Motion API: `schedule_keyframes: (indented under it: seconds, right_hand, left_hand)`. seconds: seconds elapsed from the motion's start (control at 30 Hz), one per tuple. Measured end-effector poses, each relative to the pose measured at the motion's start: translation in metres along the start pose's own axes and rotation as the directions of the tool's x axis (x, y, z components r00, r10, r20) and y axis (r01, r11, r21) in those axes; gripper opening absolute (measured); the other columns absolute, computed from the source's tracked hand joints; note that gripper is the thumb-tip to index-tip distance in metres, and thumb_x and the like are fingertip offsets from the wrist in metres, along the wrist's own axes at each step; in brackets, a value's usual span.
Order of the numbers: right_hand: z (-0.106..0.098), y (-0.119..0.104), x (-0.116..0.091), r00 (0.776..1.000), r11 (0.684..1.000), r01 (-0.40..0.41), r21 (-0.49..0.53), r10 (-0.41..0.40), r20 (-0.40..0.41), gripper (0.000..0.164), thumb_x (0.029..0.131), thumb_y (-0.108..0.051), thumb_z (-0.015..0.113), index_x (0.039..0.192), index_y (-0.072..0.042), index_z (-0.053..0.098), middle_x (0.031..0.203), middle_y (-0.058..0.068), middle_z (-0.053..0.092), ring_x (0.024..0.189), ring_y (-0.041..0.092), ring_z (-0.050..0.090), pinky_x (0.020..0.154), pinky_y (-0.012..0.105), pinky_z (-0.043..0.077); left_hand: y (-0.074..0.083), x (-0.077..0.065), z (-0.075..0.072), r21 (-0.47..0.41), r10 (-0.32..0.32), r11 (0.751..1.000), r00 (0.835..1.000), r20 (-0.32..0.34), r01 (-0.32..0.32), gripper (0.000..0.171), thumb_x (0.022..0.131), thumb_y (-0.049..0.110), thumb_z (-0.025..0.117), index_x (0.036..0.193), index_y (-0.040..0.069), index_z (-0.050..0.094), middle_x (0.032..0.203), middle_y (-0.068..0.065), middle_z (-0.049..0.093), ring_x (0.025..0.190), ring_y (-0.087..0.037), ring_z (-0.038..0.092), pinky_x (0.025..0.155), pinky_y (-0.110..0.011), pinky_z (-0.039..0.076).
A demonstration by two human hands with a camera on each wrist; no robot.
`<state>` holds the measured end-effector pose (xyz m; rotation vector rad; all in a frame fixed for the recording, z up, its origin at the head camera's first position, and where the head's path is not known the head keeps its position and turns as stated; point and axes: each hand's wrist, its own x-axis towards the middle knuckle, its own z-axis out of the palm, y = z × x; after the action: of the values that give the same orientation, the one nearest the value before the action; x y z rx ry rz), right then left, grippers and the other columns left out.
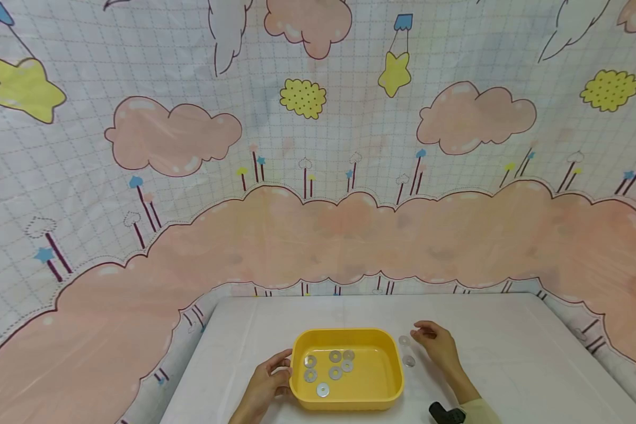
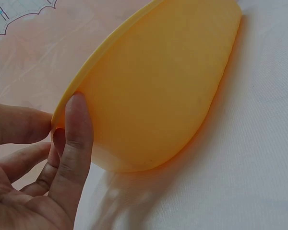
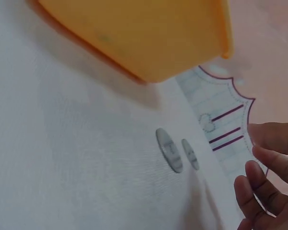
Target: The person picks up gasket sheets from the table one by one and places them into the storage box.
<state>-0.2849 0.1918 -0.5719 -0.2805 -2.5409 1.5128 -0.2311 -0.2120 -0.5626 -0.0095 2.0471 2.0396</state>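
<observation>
A yellow plastic tray (image 1: 347,406) sits on the table with several flat, round grey washers (image 1: 335,372) lying loose in its left half. My left hand (image 1: 267,381) is at the tray's left end. Its thumb and fingers grip the wall and rim there, as the left wrist view shows close up. Right of the tray, my right hand (image 1: 439,346) is raised near two more washers (image 1: 408,361). Its fingers are loosely bent, and I see nothing between them. In the right wrist view those two washers (image 3: 169,150) lie apart from the fingertips.
The white-covered table (image 1: 530,353) runs back to a printed cloth wall (image 1: 350,235) with clouds and stars. A black device (image 1: 447,413) is strapped at my right wrist, by a pale sleeve (image 1: 481,411).
</observation>
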Motion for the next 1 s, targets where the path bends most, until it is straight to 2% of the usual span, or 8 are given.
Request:
schedule_keyframes:
  seconds: [0.37, 0.6, 0.7, 0.83, 0.93, 1.0]
  right_hand:
    - [0.009, 0.003, 0.007, 1.0, 0.997, 0.01, -0.078, -0.009, 0.022, 0.035, 0.088, -0.018, 0.071, 0.118, -0.001, 0.068, 0.092, 0.009, 0.062, 0.082, 0.019, 0.052, 0.062, 0.02, 0.045]
    - [0.015, 0.002, 0.01, 0.998, 0.991, -0.04, -0.124, 0.046, 0.04, 0.037, 0.087, -0.023, 0.073, 0.118, -0.004, 0.07, 0.091, 0.007, 0.059, 0.084, 0.021, 0.05, 0.067, 0.026, 0.041]
    - [0.019, 0.003, 0.01, 0.997, 0.987, -0.062, -0.149, 0.068, 0.032, 0.037, 0.086, -0.028, 0.075, 0.117, -0.008, 0.072, 0.096, 0.009, 0.061, 0.089, 0.023, 0.051, 0.07, 0.029, 0.042]
    - [0.021, 0.006, 0.01, 0.996, 0.981, -0.085, -0.176, 0.091, 0.022, 0.039, 0.084, -0.032, 0.076, 0.116, -0.01, 0.072, 0.105, 0.013, 0.062, 0.096, 0.027, 0.053, 0.079, 0.04, 0.047]
    - [0.022, 0.007, 0.009, 0.995, 0.977, -0.092, -0.192, 0.096, 0.013, 0.038, 0.084, -0.031, 0.076, 0.116, -0.011, 0.073, 0.107, 0.014, 0.062, 0.098, 0.028, 0.053, 0.082, 0.045, 0.048]
    - [0.023, 0.007, 0.008, 0.996, 0.973, -0.08, -0.217, 0.084, 0.005, 0.037, 0.083, -0.031, 0.076, 0.115, -0.012, 0.074, 0.104, 0.012, 0.062, 0.096, 0.027, 0.054, 0.081, 0.044, 0.047]
  left_hand:
    - [0.005, -0.002, 0.0, 0.003, 0.0, 1.0, 1.0, -0.005, 0.0, 0.061, 0.091, 0.009, 0.059, 0.148, -0.002, 0.038, 0.116, -0.01, 0.05, 0.077, -0.011, 0.058, 0.068, -0.028, 0.058]
    - [0.008, -0.001, -0.001, 0.004, -0.004, 1.0, 1.0, -0.007, 0.004, 0.062, 0.091, 0.009, 0.06, 0.148, -0.002, 0.038, 0.116, -0.009, 0.05, 0.076, -0.011, 0.058, 0.068, -0.029, 0.059]
    - [0.007, 0.0, -0.002, 0.008, -0.009, 1.0, 1.0, -0.007, 0.009, 0.062, 0.092, 0.009, 0.059, 0.148, -0.002, 0.037, 0.117, -0.01, 0.05, 0.077, -0.012, 0.058, 0.068, -0.029, 0.059]
    - [0.004, 0.002, -0.002, 0.012, -0.022, 1.0, 1.0, 0.001, 0.022, 0.061, 0.092, 0.008, 0.059, 0.148, -0.003, 0.037, 0.118, -0.01, 0.05, 0.079, -0.012, 0.058, 0.069, -0.029, 0.058]
    - [0.003, 0.004, -0.002, 0.007, -0.029, 1.0, 1.0, 0.002, 0.029, 0.061, 0.092, 0.008, 0.058, 0.148, -0.004, 0.037, 0.117, -0.01, 0.05, 0.078, -0.012, 0.058, 0.069, -0.029, 0.058]
    - [0.003, 0.004, -0.001, 0.003, -0.028, 1.0, 1.0, 0.0, 0.028, 0.061, 0.091, 0.008, 0.058, 0.148, -0.004, 0.037, 0.116, -0.01, 0.05, 0.077, -0.012, 0.058, 0.069, -0.029, 0.059]
